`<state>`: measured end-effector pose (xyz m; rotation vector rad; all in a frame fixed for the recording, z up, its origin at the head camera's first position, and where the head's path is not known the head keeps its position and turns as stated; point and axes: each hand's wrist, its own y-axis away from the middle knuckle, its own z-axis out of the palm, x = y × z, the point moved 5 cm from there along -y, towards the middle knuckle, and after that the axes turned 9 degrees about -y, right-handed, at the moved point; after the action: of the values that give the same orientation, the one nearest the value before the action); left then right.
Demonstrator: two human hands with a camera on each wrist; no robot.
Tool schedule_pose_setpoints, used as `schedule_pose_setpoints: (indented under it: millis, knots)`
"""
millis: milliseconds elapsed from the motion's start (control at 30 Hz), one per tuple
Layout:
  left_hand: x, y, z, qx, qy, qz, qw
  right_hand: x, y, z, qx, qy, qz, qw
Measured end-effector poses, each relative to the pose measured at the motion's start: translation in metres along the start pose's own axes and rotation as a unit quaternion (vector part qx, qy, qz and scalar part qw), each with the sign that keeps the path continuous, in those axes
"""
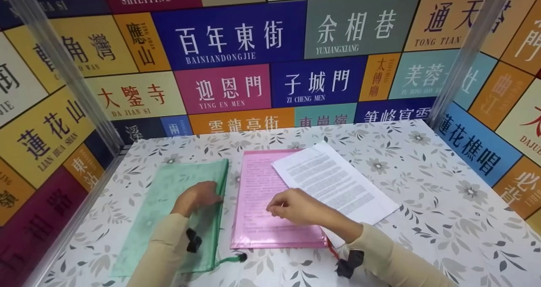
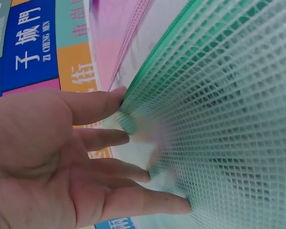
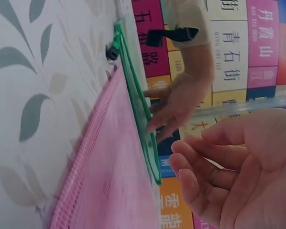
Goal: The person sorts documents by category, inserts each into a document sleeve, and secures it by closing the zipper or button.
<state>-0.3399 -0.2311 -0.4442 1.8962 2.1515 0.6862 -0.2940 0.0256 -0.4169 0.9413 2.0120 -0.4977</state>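
A green mesh zip pouch (image 1: 169, 219) lies on the left of the table, its zipped edge toward the middle. My left hand (image 1: 200, 196) is over its right side. In the left wrist view, the left thumb (image 2: 97, 105) reaches the zipped edge while the other fingers, nearly straight, meet the mesh. Beside it lies a pink zip pouch (image 1: 258, 194), with a printed text sheet showing through. Above this pouch hovers my right hand (image 1: 296, 206), loosely curled with nothing in it. White printed paper (image 1: 329, 181) lies slanted over the pink pouch's upper right corner.
A table cover (image 1: 427, 194) with grey leaves and flowers lies under everything. The green zip pull (image 1: 232, 259) sticks out at the near edge. Clear upright posts (image 1: 465, 54) and a wall of coloured name signs (image 1: 228, 37) stand behind.
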Motion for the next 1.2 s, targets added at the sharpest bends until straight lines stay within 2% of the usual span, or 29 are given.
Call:
schedule_pose_setpoints:
  millis: [267, 400, 600, 733, 900, 1100, 1200]
  knots:
    - [-0.009, 0.004, 0.003, 0.002, 0.032, 0.023, 0.9992, 0.007, 0.015, -0.031, 0.041, -0.016, 0.011, 0.999]
    - [-0.013, 0.006, 0.004, 0.015, 0.046, 0.034, 0.9982, 0.011, 0.023, -0.045, 0.054, -0.005, 0.016, 0.9984]
    - [-0.017, 0.009, 0.007, 0.035, 0.045, 0.055, 0.9969, 0.022, 0.032, -0.064, 0.076, 0.008, 0.042, 0.9962]
    - [-0.018, 0.01, 0.009, 0.051, 0.047, 0.062, 0.9957, 0.03, 0.034, -0.078, 0.092, 0.018, 0.045, 0.9945]
    - [-0.015, 0.012, 0.008, 0.064, 0.047, 0.068, 0.9945, 0.048, 0.035, -0.101, 0.121, 0.003, 0.069, 0.9903]
    - [-0.016, 0.015, 0.005, 0.085, 0.062, 0.08, 0.9912, 0.074, 0.04, -0.127, 0.131, -0.028, 0.11, 0.9848]
    - [-0.015, 0.015, 0.005, 0.095, 0.064, 0.087, 0.9896, 0.084, 0.045, -0.139, 0.145, -0.037, 0.115, 0.9821]
